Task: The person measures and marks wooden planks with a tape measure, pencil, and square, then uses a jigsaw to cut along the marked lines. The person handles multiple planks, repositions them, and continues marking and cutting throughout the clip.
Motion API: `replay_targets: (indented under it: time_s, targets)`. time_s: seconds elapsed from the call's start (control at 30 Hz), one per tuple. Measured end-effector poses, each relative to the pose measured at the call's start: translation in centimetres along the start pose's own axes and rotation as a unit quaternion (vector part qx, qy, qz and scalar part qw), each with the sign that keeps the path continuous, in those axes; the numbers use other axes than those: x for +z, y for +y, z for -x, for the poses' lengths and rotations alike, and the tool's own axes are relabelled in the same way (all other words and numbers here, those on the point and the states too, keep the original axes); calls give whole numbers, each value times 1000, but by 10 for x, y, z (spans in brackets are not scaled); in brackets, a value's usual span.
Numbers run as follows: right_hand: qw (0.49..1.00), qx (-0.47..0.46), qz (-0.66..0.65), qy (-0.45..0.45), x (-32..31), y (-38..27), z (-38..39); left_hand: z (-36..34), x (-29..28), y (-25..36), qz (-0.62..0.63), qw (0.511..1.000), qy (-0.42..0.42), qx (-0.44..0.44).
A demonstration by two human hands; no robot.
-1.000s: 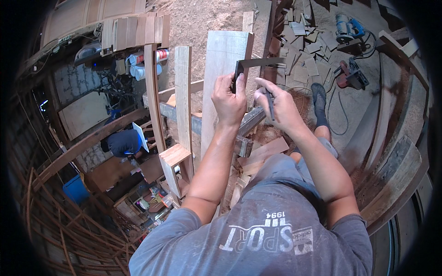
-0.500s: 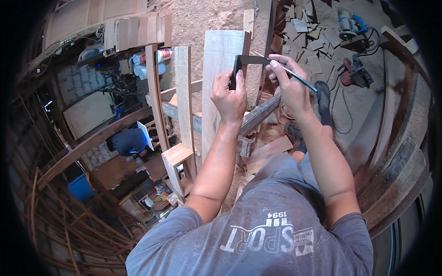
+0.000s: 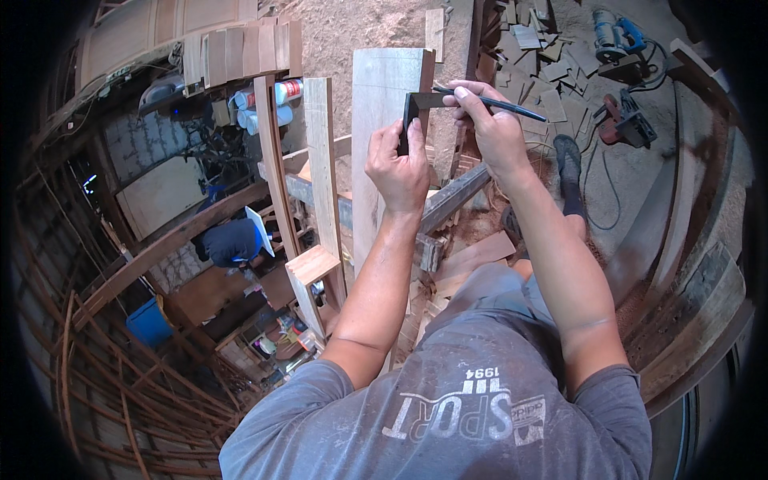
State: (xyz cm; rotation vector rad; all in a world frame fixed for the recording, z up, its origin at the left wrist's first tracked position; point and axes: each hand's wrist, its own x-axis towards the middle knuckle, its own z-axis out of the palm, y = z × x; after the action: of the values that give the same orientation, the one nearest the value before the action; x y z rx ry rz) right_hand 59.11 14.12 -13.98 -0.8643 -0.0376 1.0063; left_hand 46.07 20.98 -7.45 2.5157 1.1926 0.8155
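Observation:
A wide wooden board [image 3: 372, 152] with a faint line across its face lies lengthwise in front of me, resting on a dark beam [image 3: 454, 197]. My left hand [image 3: 398, 172] is closed round the black stock of a try square [image 3: 407, 118], pressing it to the board near its far right edge. The square's blade reaches right, across the board's side edge. Just beyond the blade, my right hand [image 3: 498, 134] pinches a dark pencil [image 3: 518, 109], with its tip close to the board's edge. The fingers of my right hand overlap the end of the blade.
Narrow planks [image 3: 319, 136] stand left of the board. A blue router [image 3: 616, 40] and a red power tool [image 3: 622, 122] with cords lie on the dusty floor at right, near wood offcuts [image 3: 552, 72]. A bent-over person [image 3: 228, 242] is at lower left.
My right hand has moved slightly left and away from me. The pencil lies more level, its tip nearer the board's edge. My left hand and the square stay almost where they were.

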Motion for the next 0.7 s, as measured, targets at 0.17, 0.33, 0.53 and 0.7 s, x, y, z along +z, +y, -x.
replay_targets:
  time_s: [0.17,0.33,0.53,0.7]
  targets:
    - [1000,11,1,-12,-1,-3,-4,0,0,0,2,1000,1,-6]
    - [999,17,-6,-27,-2,0,-7,0,0,-1,-4,1000,0,-3]
    - [999,14,-20,-44,-1,7,-11,0,2,0,-6,1000,9,-4]
    - [993,52,-50,-90,-7,14,-19,2,2,-3,-1,1000,2,-7]
